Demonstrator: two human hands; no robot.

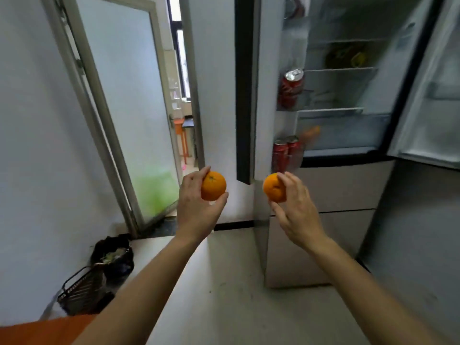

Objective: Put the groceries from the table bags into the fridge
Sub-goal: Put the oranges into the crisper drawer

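Oranges (pixel 213 186) (round, dimpled) in both hands (pixel 196 207)

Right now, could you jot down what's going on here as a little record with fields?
left hand: holds an orange
right hand: holds a second orange
fridge: upper doors open, lower drawers shut
door shelves: red cans, one above, two below
inside shelf: a blurred dark and yellow item
floor, left: a black bag and a black basket

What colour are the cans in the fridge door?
Red cans, with silver tops; seen in the head view.
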